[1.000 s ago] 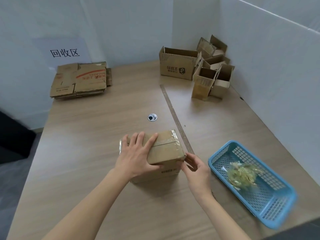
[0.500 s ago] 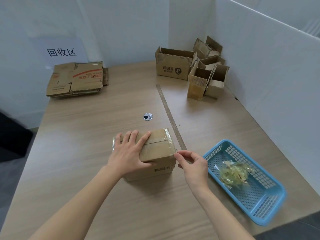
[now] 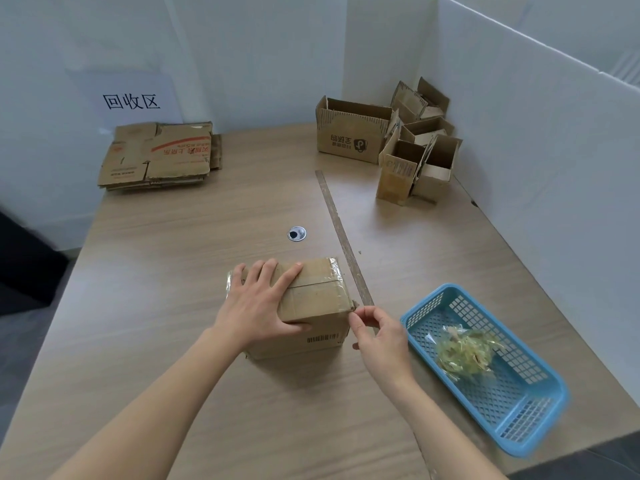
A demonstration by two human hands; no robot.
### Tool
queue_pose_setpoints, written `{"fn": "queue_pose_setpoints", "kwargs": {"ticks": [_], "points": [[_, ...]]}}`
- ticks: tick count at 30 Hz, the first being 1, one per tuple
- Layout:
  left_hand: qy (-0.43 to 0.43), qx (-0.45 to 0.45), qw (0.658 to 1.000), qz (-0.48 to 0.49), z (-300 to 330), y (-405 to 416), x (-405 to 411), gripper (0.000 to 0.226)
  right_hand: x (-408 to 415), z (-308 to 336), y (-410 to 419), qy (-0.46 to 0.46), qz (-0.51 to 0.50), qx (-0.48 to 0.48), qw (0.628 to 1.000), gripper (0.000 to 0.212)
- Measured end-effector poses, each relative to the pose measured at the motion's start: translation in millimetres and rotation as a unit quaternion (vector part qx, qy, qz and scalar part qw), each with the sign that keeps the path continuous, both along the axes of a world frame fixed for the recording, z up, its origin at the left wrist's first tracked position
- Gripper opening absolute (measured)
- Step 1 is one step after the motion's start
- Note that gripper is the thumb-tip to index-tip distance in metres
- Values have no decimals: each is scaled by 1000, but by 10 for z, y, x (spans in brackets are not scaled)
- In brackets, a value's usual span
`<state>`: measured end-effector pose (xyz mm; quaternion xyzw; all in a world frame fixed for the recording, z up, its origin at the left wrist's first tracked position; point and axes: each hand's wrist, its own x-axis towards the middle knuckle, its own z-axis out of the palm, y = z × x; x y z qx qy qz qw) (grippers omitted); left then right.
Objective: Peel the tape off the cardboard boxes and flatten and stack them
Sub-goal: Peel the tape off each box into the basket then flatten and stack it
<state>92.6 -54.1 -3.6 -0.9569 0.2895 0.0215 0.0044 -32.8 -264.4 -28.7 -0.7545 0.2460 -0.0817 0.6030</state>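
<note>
From the head camera, a sealed cardboard box [image 3: 311, 299] sits on the wooden table [image 3: 173, 271], just beside the blue plastic basket [image 3: 540, 420] and on its left. The left hand [image 3: 258, 303] lies flat on the box top with fingers spread and straight, pressing it steady, thumb down the near face. The right hand [image 3: 379, 336], between box and basket, has thumb and forefinger pinched together at the box's near right top corner, where the clear tape [image 3: 323, 280] ends; whether a tape edge is actually caught between them is too small to tell.

The step in hand looks like starting the peel on this box. The next move likely calls for a firm hold on the tape end, then a steady pull across the top seam while the left hand holds the box down. Crumpled peeled tape [image 3: 464, 353] already lies in the basket. Far beyond the basket stand open boxes [image 3: 349, 136]; well left of them lies a flattened stack [image 3: 159, 155].
</note>
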Motion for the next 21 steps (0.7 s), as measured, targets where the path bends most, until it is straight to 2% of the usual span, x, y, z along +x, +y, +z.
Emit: {"fn": "queue_pose_setpoints", "kwargs": {"ticks": [4, 6, 11, 15, 18, 21], "points": [[6, -1, 1000, -2, 28, -6, -17, 117, 30, 204, -119, 87, 89, 0, 992, 12], [6, -3, 1000, -13, 45, 4, -32, 118, 108, 359, -273, 96, 134, 1, 986, 16], [-8, -8, 997, -82, 74, 47, -183, 117, 530, 601, -495, 37, 106, -93, 989, 11], [-13, -32, 995, -92, 84, 115, -309, 115, 501, 428, -337, -13, 129, -110, 985, 9], [-12, -41, 994, -97, 100, 131, -312, 115, 330, 277, -373, -80, 190, -96, 974, 14], [-7, -39, 994, -100, 109, 112, -282, 115, 266, 247, -445, -95, 229, -95, 964, 19]]}}
